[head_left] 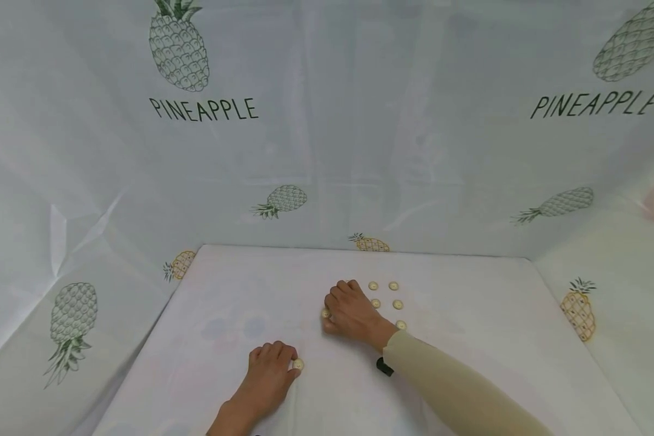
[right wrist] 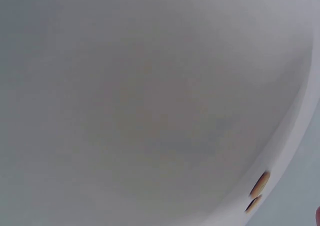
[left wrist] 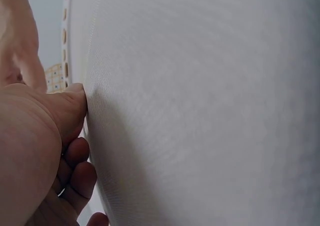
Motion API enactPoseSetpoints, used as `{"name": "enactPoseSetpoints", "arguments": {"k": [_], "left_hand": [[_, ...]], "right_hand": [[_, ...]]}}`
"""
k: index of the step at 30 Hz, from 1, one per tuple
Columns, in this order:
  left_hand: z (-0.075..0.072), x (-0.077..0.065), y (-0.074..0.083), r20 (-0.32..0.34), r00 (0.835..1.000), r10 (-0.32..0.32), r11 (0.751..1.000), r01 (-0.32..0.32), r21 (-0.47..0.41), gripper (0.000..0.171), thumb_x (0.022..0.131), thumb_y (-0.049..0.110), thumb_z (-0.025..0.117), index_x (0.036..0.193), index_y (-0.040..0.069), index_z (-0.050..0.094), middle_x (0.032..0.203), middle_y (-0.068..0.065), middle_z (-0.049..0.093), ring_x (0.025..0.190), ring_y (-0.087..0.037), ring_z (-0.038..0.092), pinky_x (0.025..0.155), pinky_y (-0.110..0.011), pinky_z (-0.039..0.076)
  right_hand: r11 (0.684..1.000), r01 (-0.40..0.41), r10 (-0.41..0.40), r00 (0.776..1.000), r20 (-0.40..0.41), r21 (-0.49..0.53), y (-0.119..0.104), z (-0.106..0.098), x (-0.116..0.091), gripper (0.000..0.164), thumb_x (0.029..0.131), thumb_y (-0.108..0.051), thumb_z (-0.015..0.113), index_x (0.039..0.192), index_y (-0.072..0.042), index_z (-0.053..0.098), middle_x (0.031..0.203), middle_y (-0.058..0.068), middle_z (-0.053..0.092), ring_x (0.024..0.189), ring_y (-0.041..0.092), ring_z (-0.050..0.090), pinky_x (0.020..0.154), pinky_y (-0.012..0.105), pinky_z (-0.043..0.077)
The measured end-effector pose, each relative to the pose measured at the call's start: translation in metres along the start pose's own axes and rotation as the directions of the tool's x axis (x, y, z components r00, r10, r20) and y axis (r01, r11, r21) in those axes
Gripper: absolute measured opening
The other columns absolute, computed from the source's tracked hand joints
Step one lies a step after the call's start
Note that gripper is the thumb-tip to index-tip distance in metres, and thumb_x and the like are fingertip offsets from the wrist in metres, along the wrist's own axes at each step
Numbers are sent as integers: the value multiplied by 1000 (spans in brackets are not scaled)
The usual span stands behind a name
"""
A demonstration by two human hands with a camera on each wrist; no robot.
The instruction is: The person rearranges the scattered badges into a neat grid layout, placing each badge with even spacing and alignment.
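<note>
In the head view my left hand (head_left: 269,375) is low at centre-left on the table, its thumb and index finger pinching a small round pale-yellow disc (head_left: 298,364). Farther forward, my right hand (head_left: 354,315) holds another such disc (head_left: 326,313) at its left side, between thumb and forefinger. Several matching discs (head_left: 397,304) lie flat in rough rows behind and to the right of this hand, which hides part of the group. The left wrist view shows the left hand (left wrist: 45,141) close over the cloth, fingers curled, its disc hidden.
A white cloth covers the table (head_left: 240,278). Pale sheeting (head_left: 370,151) printed with pineapples rises at the back and both sides. A small black device (head_left: 384,366) sits under the right wrist. Two discs (right wrist: 260,184) show near the table's edge in the right wrist view.
</note>
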State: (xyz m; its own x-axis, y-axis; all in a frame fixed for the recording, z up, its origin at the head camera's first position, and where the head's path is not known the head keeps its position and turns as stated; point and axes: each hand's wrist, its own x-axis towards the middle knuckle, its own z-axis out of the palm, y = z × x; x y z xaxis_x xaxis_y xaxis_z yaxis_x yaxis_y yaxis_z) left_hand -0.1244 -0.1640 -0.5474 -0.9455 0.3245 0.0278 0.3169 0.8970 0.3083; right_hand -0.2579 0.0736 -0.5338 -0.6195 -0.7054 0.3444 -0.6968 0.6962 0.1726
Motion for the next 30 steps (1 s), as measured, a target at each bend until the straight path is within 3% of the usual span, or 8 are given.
{"name": "enactPoseSetpoints", "arguments": {"k": [9,24,30], "left_hand": [[2,-1,-3,3,1000,-2,1000,2,-23,22,99,30,75,109,22,57,112,5,55,105,-19,52,102,-59,39],[2,0,-1,15,1000,3,999,-3,-32,23,99,30,75,110,22,57,112,4,55,103,-19,51,103,-60,39],[1,0,-2,19,1000,-6,999,6,-33,23,99,30,75,111,22,57,114,4,55,105,-19,51,103,-60,38]], "right_hand": [[998,-44,42,999,32,50,14,-8,-30,18,92,-29,66,83,-14,62,83,-1,57,87,21,46,88,43,40],[987,-136,133,990,47,85,53,-15,-95,17,88,-29,77,94,-15,70,93,-2,65,92,20,49,89,43,40],[983,-145,141,989,41,109,62,-16,-107,16,87,-28,79,93,-16,71,93,-3,65,93,20,51,89,42,41]]}}
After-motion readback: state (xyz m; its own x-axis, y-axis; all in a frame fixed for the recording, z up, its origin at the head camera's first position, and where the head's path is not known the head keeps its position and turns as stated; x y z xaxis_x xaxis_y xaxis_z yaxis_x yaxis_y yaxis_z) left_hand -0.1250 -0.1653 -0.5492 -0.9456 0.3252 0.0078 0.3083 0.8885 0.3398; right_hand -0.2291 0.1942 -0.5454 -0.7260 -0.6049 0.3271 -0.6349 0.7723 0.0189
